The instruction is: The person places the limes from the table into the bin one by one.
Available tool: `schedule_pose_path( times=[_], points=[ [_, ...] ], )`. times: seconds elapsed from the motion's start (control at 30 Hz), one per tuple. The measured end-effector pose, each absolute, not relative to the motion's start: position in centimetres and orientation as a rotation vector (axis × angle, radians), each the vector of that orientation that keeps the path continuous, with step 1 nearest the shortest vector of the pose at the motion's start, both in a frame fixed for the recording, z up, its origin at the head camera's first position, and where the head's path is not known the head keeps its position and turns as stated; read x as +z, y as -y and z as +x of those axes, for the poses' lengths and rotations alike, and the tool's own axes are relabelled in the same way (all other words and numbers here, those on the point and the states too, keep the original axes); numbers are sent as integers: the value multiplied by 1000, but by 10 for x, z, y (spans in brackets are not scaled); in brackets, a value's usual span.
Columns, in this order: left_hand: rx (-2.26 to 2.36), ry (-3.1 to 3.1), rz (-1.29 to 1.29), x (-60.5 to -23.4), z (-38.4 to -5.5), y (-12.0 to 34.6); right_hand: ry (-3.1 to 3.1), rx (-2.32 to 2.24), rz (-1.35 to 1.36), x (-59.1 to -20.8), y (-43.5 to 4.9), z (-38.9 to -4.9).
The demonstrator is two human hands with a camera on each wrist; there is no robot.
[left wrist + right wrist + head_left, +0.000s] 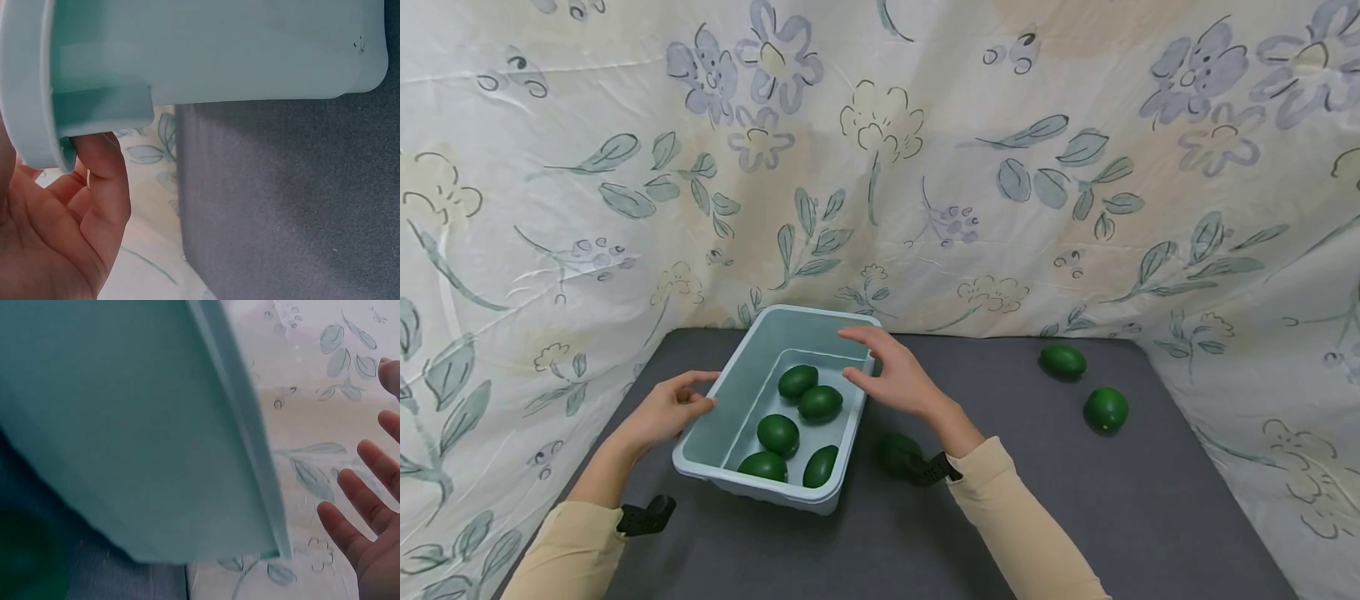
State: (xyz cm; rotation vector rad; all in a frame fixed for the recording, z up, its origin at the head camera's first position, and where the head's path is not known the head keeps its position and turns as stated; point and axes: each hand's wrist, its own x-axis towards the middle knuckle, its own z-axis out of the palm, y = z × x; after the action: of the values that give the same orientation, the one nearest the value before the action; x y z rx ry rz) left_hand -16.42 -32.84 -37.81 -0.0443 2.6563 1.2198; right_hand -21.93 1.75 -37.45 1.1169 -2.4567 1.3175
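A pale blue-green plastic bin (842,493) sits left of the table's middle, turned at an angle. Inside it lie several smooth, dark green oval fruits (778,435). My left hand (666,410) holds the bin's left rim; in the left wrist view, its fingers curl under the rim (28,81). Over the right rim, my right hand (895,371) is spread, thumb and fingers apart, holding nothing. Its straight fingers (365,503) show beside the bin's wall (137,437) in the right wrist view. Another green fruit (897,454) lies by the right wrist, partly hidden by its strap.
Two more green fruits, one farther back (1063,362) and one nearer (1106,409), lie on the right of the dark grey table (1037,483). A floral cloth (925,208) hangs behind the table and along its sides. Black straps circle both wrists.
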Motion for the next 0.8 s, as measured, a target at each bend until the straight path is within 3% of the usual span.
schedule_pose_path(
  times=[0.8],
  points=[
    [1220, -2651, -35, -376, -163, 328, 2649, 1263, 968, -451, -64, -196]
  ],
)
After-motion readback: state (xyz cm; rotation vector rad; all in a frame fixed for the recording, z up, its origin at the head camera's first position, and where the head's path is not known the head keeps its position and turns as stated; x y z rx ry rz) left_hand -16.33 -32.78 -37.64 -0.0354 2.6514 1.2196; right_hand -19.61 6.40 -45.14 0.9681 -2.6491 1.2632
